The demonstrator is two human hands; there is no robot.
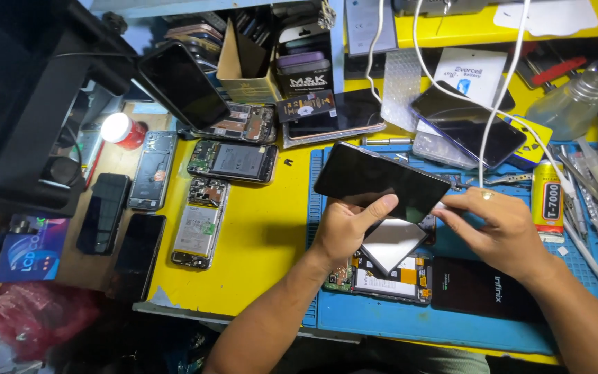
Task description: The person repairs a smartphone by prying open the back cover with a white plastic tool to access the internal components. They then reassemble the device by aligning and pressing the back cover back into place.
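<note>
Opened phone (382, 278): we see it lying on the blue mat (410, 320), nearest us, beneath both hands.
Left hand (344, 228): our fingers (376, 208) are curled together on the lower edge of the dark screen panel (381, 181), thumb laid across its face.
Right hand (496, 225): our fingertips are pinched together at the panel's right corner.
Screen panel: held tilted above the mat, clear of the yellow tabletop (261, 235).
Back cover (475, 287): black, just right of the opened phone.
</note>
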